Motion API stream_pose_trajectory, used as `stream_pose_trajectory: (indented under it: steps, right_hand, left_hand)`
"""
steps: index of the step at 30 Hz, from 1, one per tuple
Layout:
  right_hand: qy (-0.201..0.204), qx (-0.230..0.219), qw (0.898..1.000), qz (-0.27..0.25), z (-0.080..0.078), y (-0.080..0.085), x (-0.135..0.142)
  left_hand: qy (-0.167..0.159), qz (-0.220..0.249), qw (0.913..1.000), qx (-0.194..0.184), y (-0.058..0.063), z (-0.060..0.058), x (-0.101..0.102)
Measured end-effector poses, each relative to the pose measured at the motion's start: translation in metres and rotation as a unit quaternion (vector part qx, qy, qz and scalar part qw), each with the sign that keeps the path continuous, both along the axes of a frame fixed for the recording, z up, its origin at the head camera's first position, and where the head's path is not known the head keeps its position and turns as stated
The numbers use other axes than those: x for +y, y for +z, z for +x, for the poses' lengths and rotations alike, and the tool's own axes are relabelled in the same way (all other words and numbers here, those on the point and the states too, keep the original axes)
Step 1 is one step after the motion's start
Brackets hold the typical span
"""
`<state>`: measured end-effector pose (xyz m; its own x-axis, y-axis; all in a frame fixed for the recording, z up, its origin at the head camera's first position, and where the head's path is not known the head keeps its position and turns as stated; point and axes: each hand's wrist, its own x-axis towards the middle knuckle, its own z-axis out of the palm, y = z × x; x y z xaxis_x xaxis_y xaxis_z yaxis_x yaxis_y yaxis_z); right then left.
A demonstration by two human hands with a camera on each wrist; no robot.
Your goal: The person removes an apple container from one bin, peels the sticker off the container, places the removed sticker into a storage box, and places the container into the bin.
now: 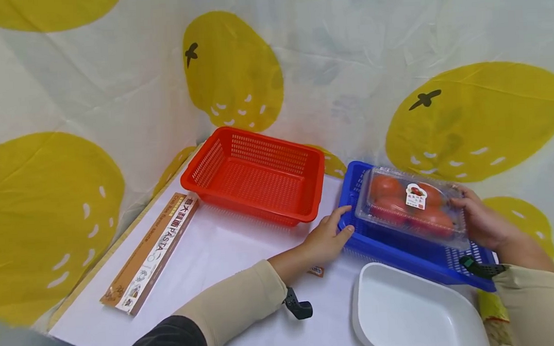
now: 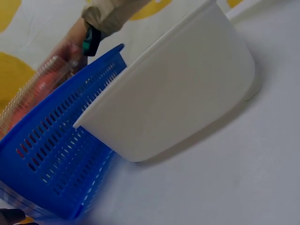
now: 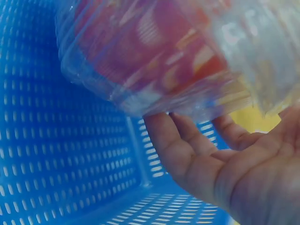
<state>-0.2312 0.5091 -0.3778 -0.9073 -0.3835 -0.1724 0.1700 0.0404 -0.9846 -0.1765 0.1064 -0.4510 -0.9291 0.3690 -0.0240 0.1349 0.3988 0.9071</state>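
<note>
A clear plastic box of tomatoes [image 1: 390,217] is tilted above the blue basket [image 1: 387,248], its left end over the basket's left part. My right hand [image 1: 485,220] grips the box's right end; in the right wrist view its curled fingers [image 3: 187,159] support the box from below, inside the basket. With thumb and fingers, my left hand [image 1: 326,238] holds the left rim of the blue basket. The left wrist view shows the basket's slotted side [image 2: 56,140], with the left hand almost wholly out of frame.
A red basket [image 1: 263,181] stands at the back, left of the blue one. A pasta box [image 1: 152,253] lies on the left. In front of the blue basket is a white tub [image 1: 413,306]. A small brown packet [image 1: 316,271] lies near the left wrist, and a yellow package [image 1: 493,308] at right.
</note>
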Motion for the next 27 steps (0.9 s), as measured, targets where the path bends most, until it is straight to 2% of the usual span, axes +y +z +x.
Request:
stream_pose_trajectory:
  steps: [2,4,8,12,16,19,21,27]
  right_hand:
    - [-0.012,0.002,1.000,0.011,0.005,0.006,0.000]
    - [-0.008,0.003,1.000,0.004,0.010,0.012,-0.001]
    - [0.021,-0.001,0.999,-0.034,0.020,0.027,-0.006]
    - [0.055,-0.011,0.996,-0.071,0.031,0.041,-0.012]
    - [0.046,-0.017,0.996,-0.069,0.043,0.050,-0.016]
    - [0.029,-0.018,0.998,-0.059,0.051,0.054,-0.021]
    - [0.034,-0.012,0.997,-0.069,0.055,0.054,-0.026]
    - [0.092,-0.015,0.987,-0.131,0.070,0.058,-0.044]
  left_hand:
    - [0.001,-0.007,1.0000,0.006,0.002,0.001,0.000]
    - [0.000,-0.018,0.9997,0.019,0.004,0.001,-0.001]
    - [0.007,-0.032,0.9985,0.045,0.009,0.002,-0.002]
    - [0.011,-0.025,0.9984,0.050,0.019,0.007,-0.005]
    - [0.000,0.013,0.9984,0.055,0.036,0.013,-0.010]
    - [-0.011,0.051,0.9963,0.067,0.048,0.013,-0.016]
    - [-0.020,0.075,0.9944,0.072,0.056,0.010,-0.020]
    - [-0.048,0.123,0.9898,0.053,0.080,0.001,-0.034]
